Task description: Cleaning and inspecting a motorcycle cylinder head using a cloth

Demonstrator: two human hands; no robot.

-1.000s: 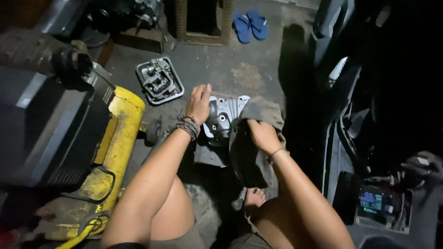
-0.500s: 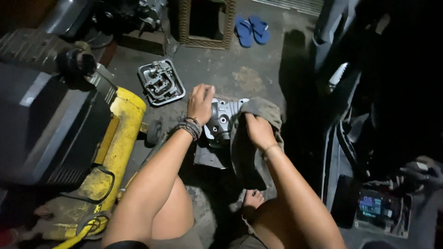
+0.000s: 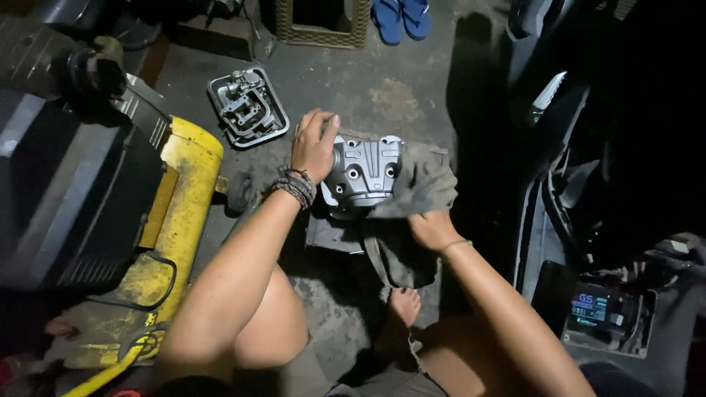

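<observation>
Cast metal engine cover (image 3: pixel 364 170) on the concrete floor (image 3: pixel 382 95), just under and right of the left hand (image 3: pixel 315 145): likely heavy, stiff, ribbed and perhaps oily, best gripped at both outer edges. Left hand arched on its left edge, fingers loosely curled; right hand (image 3: pixel 432 229) nearer the body, closed on a soft grey rag (image 3: pixel 419 180) draped over its right side.
</observation>
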